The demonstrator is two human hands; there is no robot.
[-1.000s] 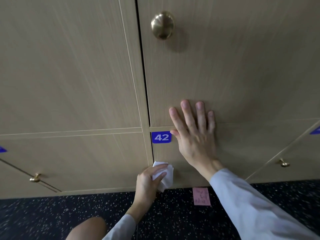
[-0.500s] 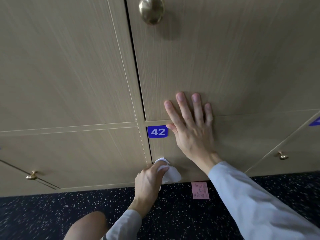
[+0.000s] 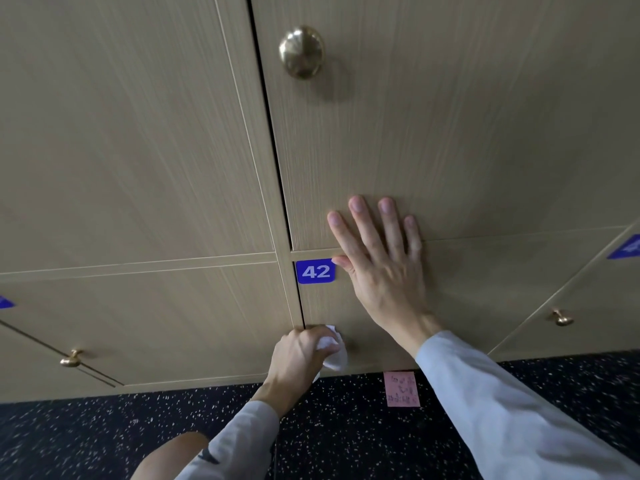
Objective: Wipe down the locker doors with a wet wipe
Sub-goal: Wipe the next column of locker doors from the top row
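Light wood locker doors fill the view. The bottom door [image 3: 467, 292] carries a blue plate reading 42 [image 3: 315, 270]. My left hand [image 3: 298, 358] grips a crumpled white wet wipe [image 3: 334, 351] against the lower left part of that door, near its left edge. My right hand [image 3: 384, 268] lies flat with straight, spread fingers across the seam between door 42 and the upper door [image 3: 450, 116], which has a round brass knob [image 3: 302, 51].
Neighbouring doors have small brass knobs at the lower left [image 3: 71, 358] and right [image 3: 561, 318]. A pink sticky note [image 3: 401, 389] lies on the dark speckled floor [image 3: 104, 434] just below the lockers. My bare knee [image 3: 173, 455] shows at the bottom.
My left hand has curled tighter round the wipe and shifted slightly toward the door's left edge. My right hand stays pressed in the same place.
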